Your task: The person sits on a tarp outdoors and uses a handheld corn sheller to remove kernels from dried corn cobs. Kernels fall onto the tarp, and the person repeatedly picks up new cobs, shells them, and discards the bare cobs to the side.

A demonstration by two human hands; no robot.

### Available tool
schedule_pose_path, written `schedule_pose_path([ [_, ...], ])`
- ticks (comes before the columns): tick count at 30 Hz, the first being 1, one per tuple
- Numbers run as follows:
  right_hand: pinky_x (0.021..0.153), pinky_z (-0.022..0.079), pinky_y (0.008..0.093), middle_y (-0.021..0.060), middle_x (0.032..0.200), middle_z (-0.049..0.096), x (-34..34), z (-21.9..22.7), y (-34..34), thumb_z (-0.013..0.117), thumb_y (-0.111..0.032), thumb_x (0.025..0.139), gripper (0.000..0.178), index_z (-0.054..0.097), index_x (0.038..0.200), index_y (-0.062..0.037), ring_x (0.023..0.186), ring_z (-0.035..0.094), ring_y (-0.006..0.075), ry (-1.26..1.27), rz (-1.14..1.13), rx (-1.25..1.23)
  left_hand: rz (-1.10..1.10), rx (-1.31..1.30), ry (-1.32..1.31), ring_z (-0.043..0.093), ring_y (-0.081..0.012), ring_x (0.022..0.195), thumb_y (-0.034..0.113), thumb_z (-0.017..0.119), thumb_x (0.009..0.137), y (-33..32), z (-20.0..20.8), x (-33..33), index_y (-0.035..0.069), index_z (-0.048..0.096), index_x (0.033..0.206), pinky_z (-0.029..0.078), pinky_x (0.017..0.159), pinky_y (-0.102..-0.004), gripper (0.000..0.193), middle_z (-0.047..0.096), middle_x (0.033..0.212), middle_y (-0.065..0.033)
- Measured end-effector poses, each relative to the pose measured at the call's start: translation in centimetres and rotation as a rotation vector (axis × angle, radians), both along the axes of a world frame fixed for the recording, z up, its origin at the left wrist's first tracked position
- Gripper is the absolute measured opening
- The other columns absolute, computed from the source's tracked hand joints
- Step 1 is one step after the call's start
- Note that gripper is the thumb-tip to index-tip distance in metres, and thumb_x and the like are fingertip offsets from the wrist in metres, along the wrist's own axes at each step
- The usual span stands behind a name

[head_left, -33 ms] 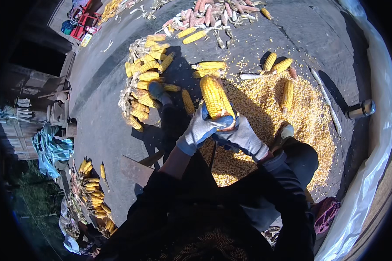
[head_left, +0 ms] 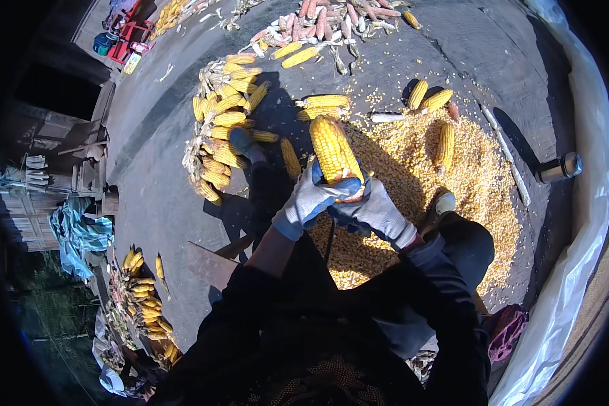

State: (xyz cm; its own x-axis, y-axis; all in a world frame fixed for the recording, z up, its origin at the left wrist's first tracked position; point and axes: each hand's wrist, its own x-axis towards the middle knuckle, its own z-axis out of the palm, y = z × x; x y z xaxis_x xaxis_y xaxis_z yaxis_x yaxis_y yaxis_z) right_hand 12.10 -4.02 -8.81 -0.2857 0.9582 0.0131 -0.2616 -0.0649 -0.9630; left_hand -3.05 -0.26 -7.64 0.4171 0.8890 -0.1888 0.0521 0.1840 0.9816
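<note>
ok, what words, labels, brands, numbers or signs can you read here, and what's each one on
None can be read.
Held cob and gloves: no lettering visible.
Yellow packet, upper left: too small to tell whether it bears any.
Cylinder, right: nothing legible.
Shirt: a dotted pattern, no readable letters.

A silvery cylinder (head_left: 556,169) is resting near a white plastic sheet (head_left: 592,135) at the right; a purple mesh bundle (head_left: 509,333) is lying lower down; a teal cloth (head_left: 78,233) is bunching at the left.
</note>
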Motion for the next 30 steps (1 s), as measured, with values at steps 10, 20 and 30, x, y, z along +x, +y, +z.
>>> schedule_pose_path([
  [10,0.051,0.048,0.0230,0.0007,0.076,0.062,0.6,0.4,-0.4,0.074,-0.010,0.075,0.031,0.058,0.100,-0.0024,0.062,0.059,0.0076,0.065,0.028,-0.085,0.033,-0.258,-0.346,0.056,-0.0251,0.110,0.023,0.063,0.087,-0.2,1.3,0.8,-0.002,0.035,0.134,0.045,0.096,-0.0381,0.060,0.054,0.123,-0.0166],
  [20,0.073,0.052,0.0394,0.0188,0.092,0.064,0.1,-1.6,0.3,0.079,-0.027,0.061,0.065,0.048,0.110,0.0009,0.087,0.064,0.0350,-0.490,-0.193,0.007,0.199,-0.440,-0.510,0.060,-0.0227,0.103,0.037,0.051,0.093,-0.2,0.5,2.0,-0.003,0.046,0.124,0.048,0.091,-0.0344,0.051,0.060,0.113,-0.0157],
  [30,0.048,0.047,0.0249,0.0040,0.073,0.061,0.2,0.0,0.3,0.077,-0.017,0.067,0.057,0.048,0.114,-0.0018,0.057,0.058,0.0108,-0.211,-0.111,-0.010,-0.096,-0.172,-0.115,0.057,-0.0196,0.107,0.014,0.066,0.084,1.0,-0.8,-0.7,-0.002,0.042,0.130,0.045,0.094,-0.0326,0.054,0.057,0.121,-0.0119],
])
